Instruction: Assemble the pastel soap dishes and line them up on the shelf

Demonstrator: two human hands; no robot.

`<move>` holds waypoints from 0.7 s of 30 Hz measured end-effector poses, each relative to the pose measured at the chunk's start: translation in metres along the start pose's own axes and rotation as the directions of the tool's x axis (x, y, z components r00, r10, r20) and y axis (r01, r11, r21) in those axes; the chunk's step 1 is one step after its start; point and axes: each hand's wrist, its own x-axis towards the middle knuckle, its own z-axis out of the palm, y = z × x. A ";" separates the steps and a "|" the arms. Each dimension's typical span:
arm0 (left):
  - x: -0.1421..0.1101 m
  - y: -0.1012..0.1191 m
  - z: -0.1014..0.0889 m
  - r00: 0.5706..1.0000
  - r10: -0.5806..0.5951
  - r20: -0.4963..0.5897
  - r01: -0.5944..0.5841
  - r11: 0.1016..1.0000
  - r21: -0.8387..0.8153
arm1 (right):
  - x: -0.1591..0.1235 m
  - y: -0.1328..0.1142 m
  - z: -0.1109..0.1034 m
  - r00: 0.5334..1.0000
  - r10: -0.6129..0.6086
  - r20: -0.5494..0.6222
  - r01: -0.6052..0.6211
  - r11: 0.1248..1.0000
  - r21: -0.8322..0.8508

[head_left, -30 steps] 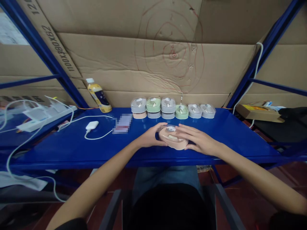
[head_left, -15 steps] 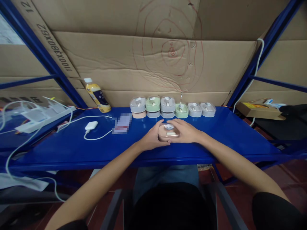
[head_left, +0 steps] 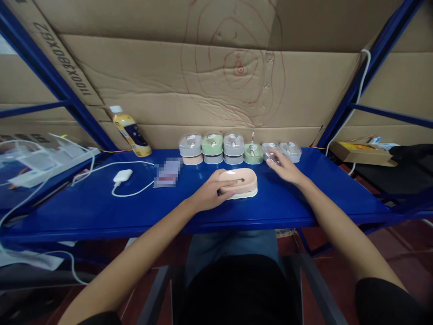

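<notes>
A small pink box (head_left: 249,182) with a rounded oblong top, a recessed oval and a pale base stands near the middle of the blue table. My left hand (head_left: 212,192) grips its left end, with fingers reaching over the recess at the top. Out to the right, my right hand (head_left: 286,169) is closed around a clear plastic lid (head_left: 272,156), just in front of the grey boxes at the back. Parts of the lid are hard to make out against the box behind it.
Along the cardboard wall stand stacked lidded boxes, among them a green box (head_left: 212,143) and a grey box (head_left: 233,143). A yellow bottle (head_left: 132,135), a blurred flat item (head_left: 168,172) and a white charger (head_left: 122,175) with its cable lie to the left. An open carton (head_left: 363,155) is at the right.
The clear lid has come off the pink box. My right hand has carried it right and away from me, while my left hand stays at the box.
</notes>
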 end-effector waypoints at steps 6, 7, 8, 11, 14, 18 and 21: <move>0.001 -0.026 -0.012 0.975 -0.152 -0.162 0.163 0.985 0.057 | -0.004 -0.002 0.003 0.994 0.011 0.109 -0.009 1.000 -0.024; 0.001 -0.030 -0.013 0.965 -0.192 -0.179 0.209 0.975 0.081 | -0.004 0.001 0.003 0.991 0.006 0.131 -0.001 0.999 -0.040; 0.000 -0.034 -0.015 0.954 -0.229 -0.195 0.251 0.963 0.098 | -0.004 0.003 0.003 0.989 0.002 0.148 0.006 0.998 -0.056; 0.000 -0.035 -0.015 0.940 -0.267 -0.215 0.293 0.951 0.102 | -0.003 0.007 0.005 0.989 -0.009 0.151 0.020 0.997 -0.071; -0.001 -0.024 -0.012 0.974 -0.141 -0.176 0.151 0.987 0.046 | -0.003 0.005 0.006 0.997 -0.016 0.079 0.019 0.999 -0.038; -0.001 -0.005 -0.002 0.997 -0.028 -0.076 0.025 0.999 -0.044 | -0.004 -0.006 0.005 1.000 -0.013 -0.002 0.013 1.000 0.004; 0.001 0.000 0.004 0.998 -0.057 -0.024 0.055 0.996 -0.072 | -0.006 -0.016 0.005 0.999 -0.037 -0.030 0.038 0.999 0.039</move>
